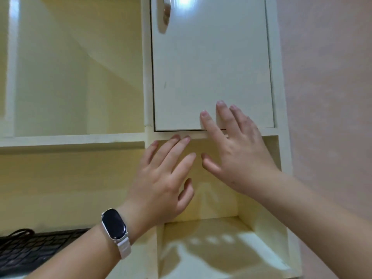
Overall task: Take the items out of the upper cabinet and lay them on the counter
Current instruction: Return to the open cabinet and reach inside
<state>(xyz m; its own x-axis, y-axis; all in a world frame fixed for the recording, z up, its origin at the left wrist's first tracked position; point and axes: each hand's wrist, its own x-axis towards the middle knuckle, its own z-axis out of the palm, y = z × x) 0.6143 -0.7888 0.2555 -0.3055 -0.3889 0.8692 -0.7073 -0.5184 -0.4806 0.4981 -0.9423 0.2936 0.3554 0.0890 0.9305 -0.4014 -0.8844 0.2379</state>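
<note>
2 bare hands reach up at a closed cabinet door (211, 73): right hand (239, 156) and left hand (161, 180) spread open, empty, at its lower edge, likely to open it.

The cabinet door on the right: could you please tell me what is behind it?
Nothing behind the door shows: it is shut, so any contents are hidden. The right hand reaches over its lower edge; the left hand is just below. The open niche beneath looks empty.

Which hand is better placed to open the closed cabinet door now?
Probably the right hand: its fingertips already lie over the lower edge of the cabinet door. The left hand sits lower, before the open shelf. The handle is high up, far from both.
</note>
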